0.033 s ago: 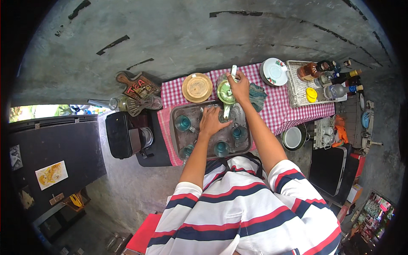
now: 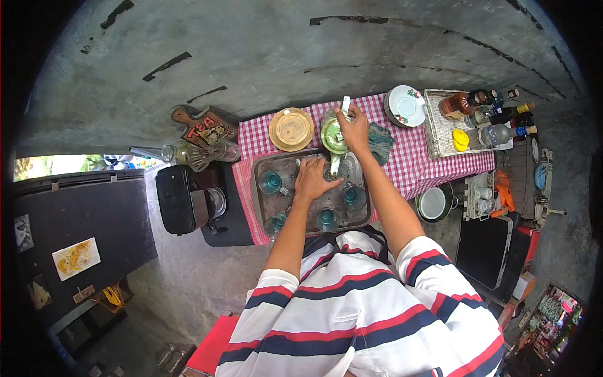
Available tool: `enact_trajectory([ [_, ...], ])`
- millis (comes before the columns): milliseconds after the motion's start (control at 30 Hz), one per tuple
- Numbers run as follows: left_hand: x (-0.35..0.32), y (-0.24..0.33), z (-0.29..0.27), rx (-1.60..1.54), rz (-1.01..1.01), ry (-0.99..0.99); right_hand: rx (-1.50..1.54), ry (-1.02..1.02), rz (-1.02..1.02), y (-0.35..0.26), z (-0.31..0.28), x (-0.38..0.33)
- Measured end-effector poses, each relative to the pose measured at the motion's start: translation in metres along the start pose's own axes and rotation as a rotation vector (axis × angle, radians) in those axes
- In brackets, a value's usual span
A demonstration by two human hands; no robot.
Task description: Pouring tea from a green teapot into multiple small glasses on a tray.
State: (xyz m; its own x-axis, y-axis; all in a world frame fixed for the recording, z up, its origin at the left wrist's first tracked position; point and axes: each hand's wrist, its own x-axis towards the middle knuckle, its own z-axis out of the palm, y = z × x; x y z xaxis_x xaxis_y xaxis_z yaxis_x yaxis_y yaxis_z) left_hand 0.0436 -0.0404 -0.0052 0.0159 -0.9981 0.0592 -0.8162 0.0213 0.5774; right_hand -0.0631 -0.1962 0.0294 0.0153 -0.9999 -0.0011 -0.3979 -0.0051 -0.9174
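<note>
A green teapot (image 2: 333, 137) with a white handle is in my right hand (image 2: 355, 131), its fingers closed at the handle and upper side. The pot's spout points toward me, over the far part of a grey metal tray (image 2: 301, 227). Just under the spout, my left hand (image 2: 310, 180) curls around a clear glass mug (image 2: 331, 172), which its fingers partly hide. Several blue-tinted glass mugs stand on the tray, among them one at the left (image 2: 270, 182), one at the right (image 2: 353, 197) and one near the front (image 2: 328, 220).
Round wooden plates (image 2: 293, 129) sit left of the teapot on a red checked cloth (image 2: 414, 147). A dark green cloth (image 2: 380, 143) lies beside my right wrist. Further right are stacked white plates (image 2: 406, 107) and a white wicker tray (image 2: 441, 135) of bottles. A black appliance (image 2: 179, 201) stands left.
</note>
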Motion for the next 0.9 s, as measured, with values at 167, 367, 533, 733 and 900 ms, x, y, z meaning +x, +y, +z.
enact_trajectory([
  [167, 0.003, -0.005, 0.002, 0.012, 0.027, 0.032, -0.003, 0.009, -0.033, -0.001, 0.004, 0.001],
  [367, 0.004, -0.002, 0.0, 0.016, 0.019, -0.002, 0.006, 0.011, -0.002, 0.006, 0.004, 0.0],
  [533, 0.004, -0.002, -0.001, 0.022, -0.006, -0.028, -0.013, 0.044, -0.058, 0.005, 0.006, -0.002],
  [733, 0.004, -0.002, -0.001, 0.023, 0.002, -0.032, 0.011, 0.021, -0.012, 0.005, 0.005, -0.003],
  [900, 0.004, -0.003, 0.001, 0.034, -0.005, -0.027, 0.013, 0.027, -0.027, 0.002, 0.003, -0.006],
])
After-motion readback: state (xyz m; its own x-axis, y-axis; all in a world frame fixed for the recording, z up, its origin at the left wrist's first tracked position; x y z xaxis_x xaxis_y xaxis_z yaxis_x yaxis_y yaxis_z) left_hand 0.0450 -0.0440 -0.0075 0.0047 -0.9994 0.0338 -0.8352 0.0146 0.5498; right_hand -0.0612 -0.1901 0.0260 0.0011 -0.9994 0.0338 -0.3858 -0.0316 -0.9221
